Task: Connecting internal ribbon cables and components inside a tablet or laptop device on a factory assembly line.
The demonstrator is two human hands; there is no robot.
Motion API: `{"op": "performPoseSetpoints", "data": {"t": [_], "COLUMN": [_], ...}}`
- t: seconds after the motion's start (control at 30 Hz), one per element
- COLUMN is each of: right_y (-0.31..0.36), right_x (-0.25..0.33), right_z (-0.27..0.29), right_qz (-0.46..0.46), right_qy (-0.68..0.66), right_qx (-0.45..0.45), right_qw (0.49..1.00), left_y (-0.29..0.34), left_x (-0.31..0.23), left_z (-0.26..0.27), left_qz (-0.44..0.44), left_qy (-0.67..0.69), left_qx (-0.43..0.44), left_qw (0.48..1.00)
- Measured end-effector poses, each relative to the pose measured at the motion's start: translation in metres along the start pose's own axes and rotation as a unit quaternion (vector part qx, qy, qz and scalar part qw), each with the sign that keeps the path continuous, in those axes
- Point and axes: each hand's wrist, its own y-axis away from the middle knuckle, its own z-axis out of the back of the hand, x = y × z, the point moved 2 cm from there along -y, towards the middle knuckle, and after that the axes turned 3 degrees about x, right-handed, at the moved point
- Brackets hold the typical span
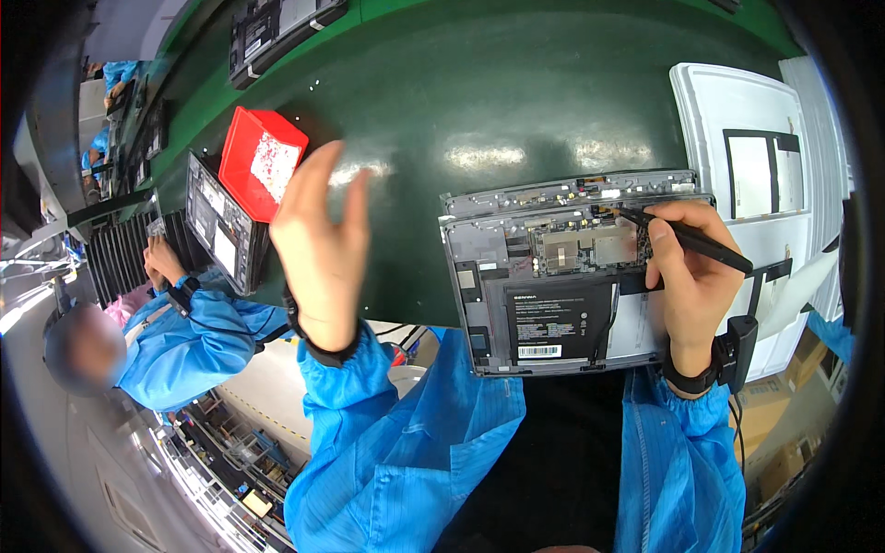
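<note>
The fingers [680,211] of the right hand [698,295] are closed around a slim black tool [705,245], gripped like a pen; the fingers of the left hand [320,249] are spread wide, thumb apart from the forefinger, grasping nothing, and slightly blurred. Clock positions refer to the opened device [636,327], with 12 o'clock toward the far side of the bench [415,120] as the worker faces it. The tool points toward 9 o'clock, its tip at the upper edge of the circuit board [616,247]; from where I stand, contact cannot be confirmed. The opened device lies at the near edge of the bench, directly before the worker. A black battery [546,323] with a printed label occupies its 6 o'clock side, below the board. A second chassis [553,197] shows as a strip along the 12 o'clock edge. The left hand is raised at 9 o'clock, just beside a red bin [237,175] bearing a white label. The bin adjoins another open device [224,249], also near 9 o'clock. White trays [728,92] stand at 2 o'clock. Black bands encircle both wrists; the right one [736,346] carries a dark box. A co-worker [189,355] in blue sits beyond at 8 to 9 o'clock, hands near a row of dark slats [120,258]. A further dark device [277,32] lies at 11 o'clock.
</note>
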Motion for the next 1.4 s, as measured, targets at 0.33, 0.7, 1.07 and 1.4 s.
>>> {"op": "performPoseSetpoints", "data": {"t": [0.33, 0.7, 1.07, 1.4], "right_y": [0.0, -0.002, -0.004, -0.003], "right_x": [0.002, 0.001, 0.001, 0.003], "right_z": [0.002, 0.006, 0.001, 0.003], "right_qz": [-0.018, -0.05, -0.043, -0.048], "right_qy": [0.023, 0.012, 0.043, 0.038], "right_qx": [-0.023, -0.016, -0.017, -0.026], "right_qw": [0.999, 0.999, 0.998, 0.998], "left_y": [0.006, 0.002, 0.004, 0.003], "left_x": [-0.119, -0.122, -0.125, -0.126], "left_z": [-0.045, -0.057, -0.056, -0.055], "left_qz": [-0.24, -0.246, -0.223, -0.215], "left_qy": [0.263, 0.322, 0.324, 0.314], "left_qx": [0.059, 0.078, 0.084, 0.096], "left_qw": [0.933, 0.911, 0.916, 0.92]}}
